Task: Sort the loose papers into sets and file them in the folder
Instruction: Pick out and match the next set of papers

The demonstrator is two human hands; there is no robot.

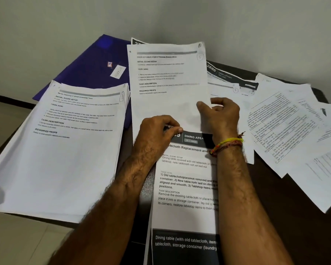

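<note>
A blue folder [95, 62] lies at the back left of the dark table [275, 197]. A stacked set of white sheets [61, 142] covers its near edge on the left. In the middle, a printed sheet marked 5 [166, 83] is lifted at its far end. My right hand [221, 116] pinches its lower right edge. My left hand [158, 131] is curled at its lower left edge, with a thin pen-like thing between its fingers. Under both wrists lies a "Dining Area" sheet [187, 188] with dark bands.
Loose sheets [290, 123] with tables and text fan out over the right side of the table. A dark-headed "2886" sheet [229, 77] lies behind my right hand. A plain wall stands behind, and pale floor shows at the left.
</note>
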